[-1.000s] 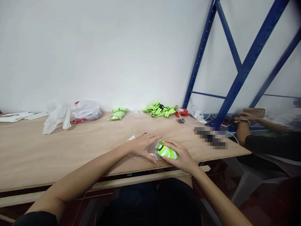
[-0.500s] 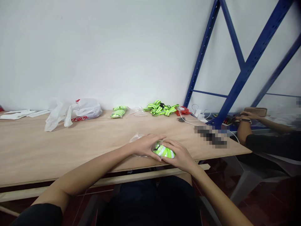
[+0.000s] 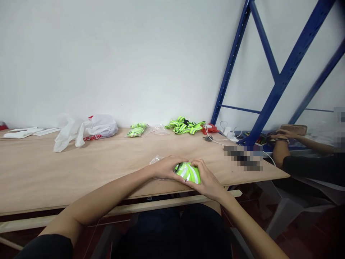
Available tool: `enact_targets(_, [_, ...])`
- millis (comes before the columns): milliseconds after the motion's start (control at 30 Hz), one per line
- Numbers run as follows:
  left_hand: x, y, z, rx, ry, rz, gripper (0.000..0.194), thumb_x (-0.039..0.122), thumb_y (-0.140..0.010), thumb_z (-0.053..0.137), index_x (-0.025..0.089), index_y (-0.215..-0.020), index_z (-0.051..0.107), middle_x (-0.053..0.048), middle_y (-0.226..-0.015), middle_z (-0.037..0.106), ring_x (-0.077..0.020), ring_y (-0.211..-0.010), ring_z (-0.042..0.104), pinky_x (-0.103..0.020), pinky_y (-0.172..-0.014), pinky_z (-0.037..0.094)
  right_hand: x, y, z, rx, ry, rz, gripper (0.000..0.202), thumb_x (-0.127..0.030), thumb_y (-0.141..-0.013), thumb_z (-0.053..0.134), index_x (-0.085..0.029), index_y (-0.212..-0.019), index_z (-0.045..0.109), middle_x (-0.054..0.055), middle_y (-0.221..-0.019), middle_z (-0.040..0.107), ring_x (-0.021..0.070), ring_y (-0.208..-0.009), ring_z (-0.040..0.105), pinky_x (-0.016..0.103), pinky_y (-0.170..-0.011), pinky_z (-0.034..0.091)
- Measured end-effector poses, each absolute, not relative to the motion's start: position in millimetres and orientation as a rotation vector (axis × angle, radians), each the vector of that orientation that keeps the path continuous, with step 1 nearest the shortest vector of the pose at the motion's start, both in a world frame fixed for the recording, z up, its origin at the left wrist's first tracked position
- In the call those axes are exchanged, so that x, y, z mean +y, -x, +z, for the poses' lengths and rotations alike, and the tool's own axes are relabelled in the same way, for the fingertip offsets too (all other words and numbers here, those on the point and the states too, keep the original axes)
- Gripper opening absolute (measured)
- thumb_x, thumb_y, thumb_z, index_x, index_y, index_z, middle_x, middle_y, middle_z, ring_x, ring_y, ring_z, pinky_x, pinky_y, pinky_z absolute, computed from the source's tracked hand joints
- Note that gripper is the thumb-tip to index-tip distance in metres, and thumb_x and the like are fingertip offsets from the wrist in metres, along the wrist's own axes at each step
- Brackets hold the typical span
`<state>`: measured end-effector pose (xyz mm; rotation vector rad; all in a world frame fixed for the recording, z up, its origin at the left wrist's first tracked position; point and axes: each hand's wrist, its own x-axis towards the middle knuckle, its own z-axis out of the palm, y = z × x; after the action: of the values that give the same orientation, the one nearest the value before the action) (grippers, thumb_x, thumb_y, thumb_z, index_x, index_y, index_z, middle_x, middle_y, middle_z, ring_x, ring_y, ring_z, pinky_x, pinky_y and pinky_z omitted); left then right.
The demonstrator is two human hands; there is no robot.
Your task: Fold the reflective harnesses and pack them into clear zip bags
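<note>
Head view: your left hand and right hand meet near the front edge of the counter. Both are curled closed around a rolled neon-green reflective strap, left fingers over its left end, right palm cupping its right end. A clear plastic bag lies flat under your left hand, touching the strap.

Along the wall, well apart from your hands: a white plastic bag with red print, a small bundle of green straps, a loose pile of green straps, white cables. Blue shelf frame at right. Another person's arm rests beyond the counter's right end.
</note>
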<state>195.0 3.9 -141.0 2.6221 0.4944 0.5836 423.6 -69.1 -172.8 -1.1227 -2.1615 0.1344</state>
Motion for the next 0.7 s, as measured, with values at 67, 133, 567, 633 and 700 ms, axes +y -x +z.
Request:
enact_targets(67, [5,-195,-143,0.468,-2.636,0.597,0.079,0.059,-0.075,0.078,0.022,-0.141,0.054,-0.010,-0.137,0.062,-0.0296,-0.124,0.058,-0.037,-0.106,0.040,-67,-425,-180,-2.095,1.136,0.161,0.048,-0.045,-0.083,0.073,-0.023,-0.116,0.046,0.010,-0.117,0.055,0.0279,-0.111,0.060,0.042,-0.091,0.053])
enact_targets(133, [7,-195,-145,0.453,-2.658,0.596,0.079,0.060,-0.075,0.078,0.022,-0.141,0.054,-0.011,-0.140,0.060,-0.0296,-0.128,0.055,-0.037,-0.109,0.038,-67,-428,-184,-2.091,1.110,0.165,0.039,-0.044,-0.087,0.069,-0.023,-0.114,0.049,0.010,-0.115,0.057,0.0277,-0.111,0.060,0.042,-0.093,0.052])
enact_targets(567, [6,-192,-144,0.502,-2.661,0.536,0.087,0.061,-0.072,0.080,0.020,-0.143,0.052,-0.013,-0.145,0.055,-0.0311,-0.135,0.048,-0.042,-0.116,0.031,-79,-448,-166,-2.229,1.020,0.262,0.048,-0.035,-0.092,0.063,-0.027,-0.139,0.058,0.012,-0.133,0.061,0.0289,-0.121,0.061,0.043,-0.100,0.052])
enact_targets(633, [7,-193,-145,0.484,-2.665,0.531,0.088,0.062,-0.072,0.079,0.023,-0.145,0.051,-0.012,-0.146,0.054,-0.0309,-0.136,0.047,-0.042,-0.116,0.031,-77,-444,-163,-2.227,0.987,0.261,0.047,-0.032,-0.090,0.065,-0.026,-0.136,0.061,0.012,-0.131,0.063,0.0286,-0.119,0.063,0.042,-0.099,0.053])
enact_targets(700, [6,-193,-145,0.443,-2.664,0.527,0.088,0.061,-0.072,0.079,0.024,-0.146,0.049,-0.012,-0.147,0.054,-0.0311,-0.136,0.047,-0.041,-0.115,0.032,-76,-441,-159,-2.245,0.961,0.273,0.047,-0.029,-0.088,0.066,-0.026,-0.135,0.062,0.012,-0.131,0.063,0.0282,-0.118,0.063,0.041,-0.099,0.053])
